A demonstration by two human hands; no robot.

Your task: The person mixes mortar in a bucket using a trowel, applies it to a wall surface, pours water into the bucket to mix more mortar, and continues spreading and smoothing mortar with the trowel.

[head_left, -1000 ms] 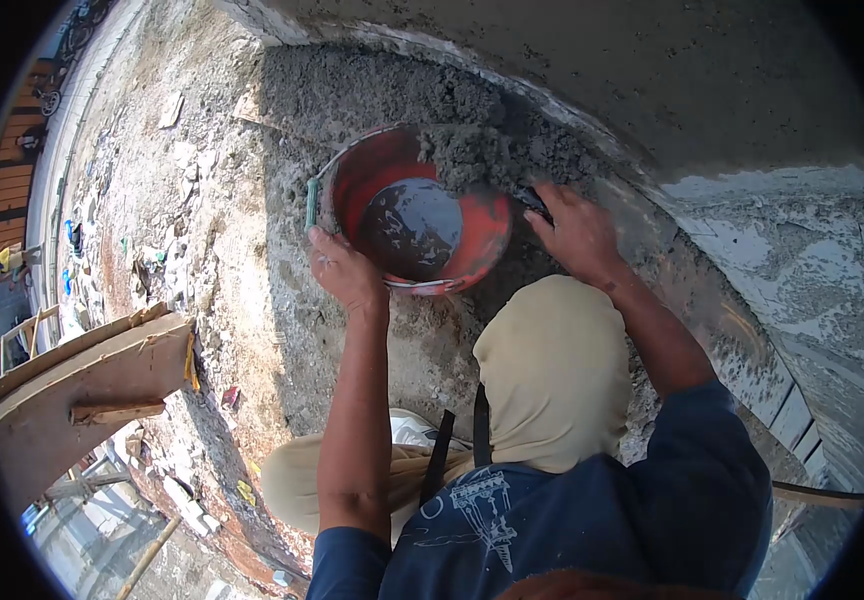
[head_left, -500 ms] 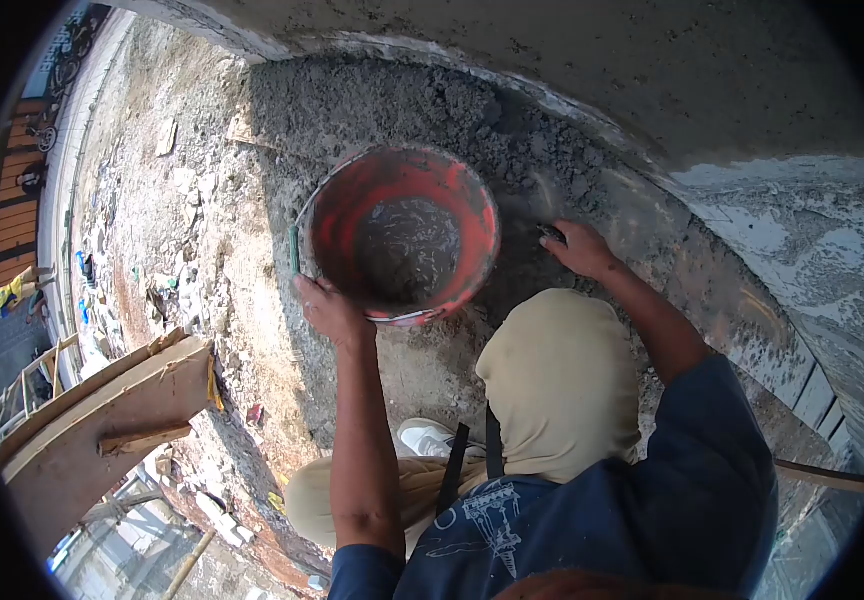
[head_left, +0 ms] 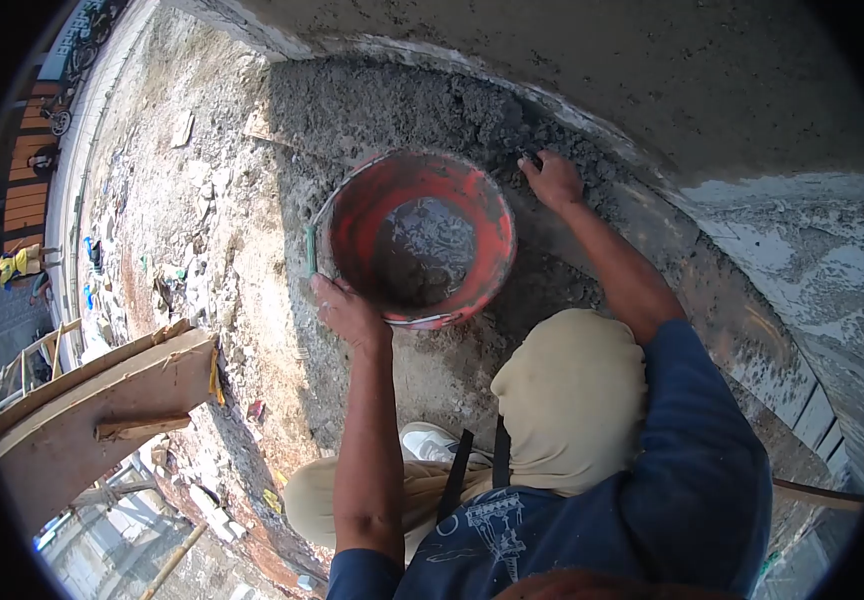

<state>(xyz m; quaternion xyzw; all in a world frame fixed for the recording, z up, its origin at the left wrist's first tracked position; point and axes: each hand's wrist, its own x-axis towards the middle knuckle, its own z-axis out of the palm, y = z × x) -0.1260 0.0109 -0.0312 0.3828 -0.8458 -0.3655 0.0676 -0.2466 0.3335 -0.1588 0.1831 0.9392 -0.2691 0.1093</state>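
A red bucket (head_left: 497, 240) with a mortar-smeared rim stands on the ground before me, wet grey mortar (head_left: 427, 245) pooled inside. At its near left rim, my left hand (head_left: 350, 312) is closed on the edge, just below the green grip (head_left: 312, 248) of the bucket's handle. Beyond the bucket's right side, my right hand (head_left: 555, 182) is closed around the dark handle of what looks like a trowel (head_left: 525, 160). Its blade cannot be made out against the dark mortar heap (head_left: 472, 115) along the wall's foot.
A plastered wall (head_left: 692, 100) rises along the far and right sides. Wooden boards (head_left: 112, 410) stand at the left, with rubble (head_left: 212, 210) strewn behind them. A person in yellow (head_left: 22, 265) is in the far left distance. My knees flank the working spot.
My right hand has moved away from me, from beside the bucket to the mortar heap, with the trowel. My left hand stays on the rim. The view has shifted slightly.
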